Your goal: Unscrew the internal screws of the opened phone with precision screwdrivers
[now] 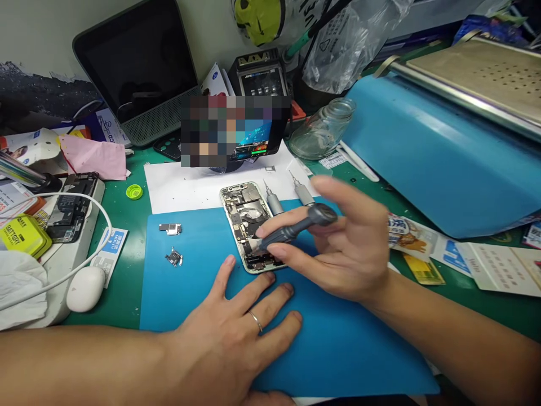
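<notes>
An opened phone (252,211) lies on the blue mat (194,293) with its inner parts exposed. Between the thumb and index finger of my right hand (350,248) is a dark grey screwdriver (291,228) with a rounded cap; its tip points at the lower end of the phone and is hard to make out. Spread flat on the mat, my left hand (243,321) has its fingertips at the phone's bottom edge and holds nothing. Two grey screwdrivers, one left (273,198) and one right (301,189), rest just beyond the phone. Two small phone parts (171,228) (174,257) lie to the left.
Behind the phone stand a propped-up screen (257,135), partly blurred, and a glass jar (323,128). A large blue and metal machine (406,152) occupies the right. At left are a white cable (95,203), a white earbud case (85,288) and a yellow tin (26,235).
</notes>
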The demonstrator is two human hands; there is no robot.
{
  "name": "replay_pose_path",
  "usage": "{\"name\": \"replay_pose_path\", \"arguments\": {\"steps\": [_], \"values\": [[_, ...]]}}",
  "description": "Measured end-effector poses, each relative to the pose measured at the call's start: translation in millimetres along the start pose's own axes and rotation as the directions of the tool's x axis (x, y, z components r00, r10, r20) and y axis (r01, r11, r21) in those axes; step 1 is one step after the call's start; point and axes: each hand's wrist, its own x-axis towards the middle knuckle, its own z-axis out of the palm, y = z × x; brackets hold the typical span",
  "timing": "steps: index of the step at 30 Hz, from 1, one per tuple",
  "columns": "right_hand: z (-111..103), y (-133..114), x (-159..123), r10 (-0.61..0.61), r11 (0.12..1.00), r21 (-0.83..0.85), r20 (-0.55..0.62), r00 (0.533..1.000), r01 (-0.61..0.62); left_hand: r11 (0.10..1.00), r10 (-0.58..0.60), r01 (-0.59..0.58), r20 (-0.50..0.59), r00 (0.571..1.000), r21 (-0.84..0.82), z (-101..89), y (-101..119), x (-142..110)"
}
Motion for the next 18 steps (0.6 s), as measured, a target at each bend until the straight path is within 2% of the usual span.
{"name": "replay_pose_path", "arguments": {"steps": [5,10,14,18], "values": [[-4,-2,3,-0.006,0.984,-0.178,-0.172,0.985,-0.025,0.999,0.026,-0.025,-0.032,0.999,0.028,2.3,-1,0],[-22,5,9,-0.080,0.960,-0.278,-0.288,0.954,-0.003,0.999,0.035,-0.036,-0.007,0.999,-0.037,3.0,-4,0],[-43,16,15,-0.044,0.881,-0.461,-0.300,0.953,-0.105,0.997,0.029,-0.029,-0.003,1.000,-0.069,0.6,-5,0],[-56,24,19,0.029,0.806,-0.577,-0.189,0.982,-0.135,0.997,0.019,-0.018,0.011,1.000,-0.078,-1.6,-4,0]]}}
